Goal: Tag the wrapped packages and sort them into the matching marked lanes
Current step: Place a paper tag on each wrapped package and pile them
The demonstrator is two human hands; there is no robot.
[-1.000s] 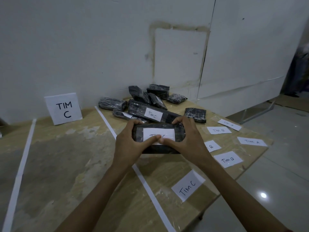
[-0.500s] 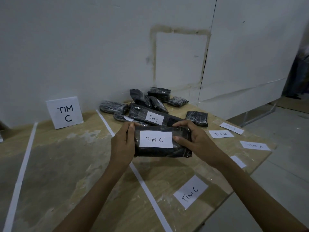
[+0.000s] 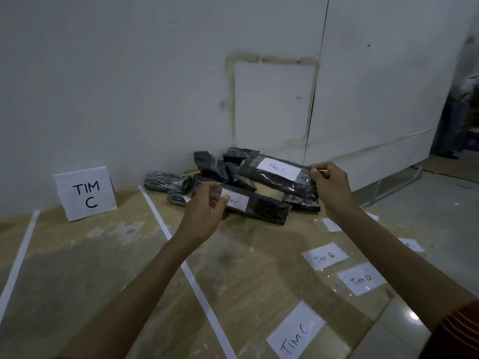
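A black wrapped package (image 3: 278, 174) with a white "Tim C" tag is held above the pile, gripped at its right end by my right hand (image 3: 330, 187). My left hand (image 3: 204, 212) hovers with loosely curled fingers, holding nothing, in front of a second long package tagged "Tim C" (image 3: 255, 206) that lies on the table. Several untagged black packages (image 3: 166, 181) are heaped against the wall behind. A standing "TIM C" sign (image 3: 85, 194) marks the lane left of the white tape line (image 3: 186, 270).
Loose paper tags lie on the wooden table at right: "Tim B" (image 3: 325, 259), another Tim tag (image 3: 361, 281) and a large "TIM C" tag (image 3: 295, 331). A second tape line (image 3: 18, 263) runs at the far left. The table edge drops off to the tiled floor at right.
My left hand has let go of the tagged package. My right hand alone has carried it up and back over the pile.
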